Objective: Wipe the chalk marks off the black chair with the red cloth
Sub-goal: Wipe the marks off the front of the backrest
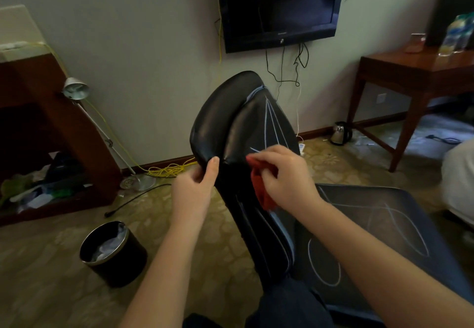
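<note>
Head: plastic-lined bin (116,270) near black chair (218,122)

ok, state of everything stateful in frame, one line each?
chair back: chalk lines on it, unwiped.
chair seat: chalk loops, unwiped.
red cloth: bunched in right hand, held against chair back.
left hand: grips chair back's edge.
TV: screen dark.
bin: upright, lined.
kettle: upright on floor.

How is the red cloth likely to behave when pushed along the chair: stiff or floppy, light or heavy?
Probably floppy: the cloth bunches in the right hand and its end hangs limp. Likely light, since one hand holds it all. It may slide easily, as the chair looks smooth and glossy.
</note>
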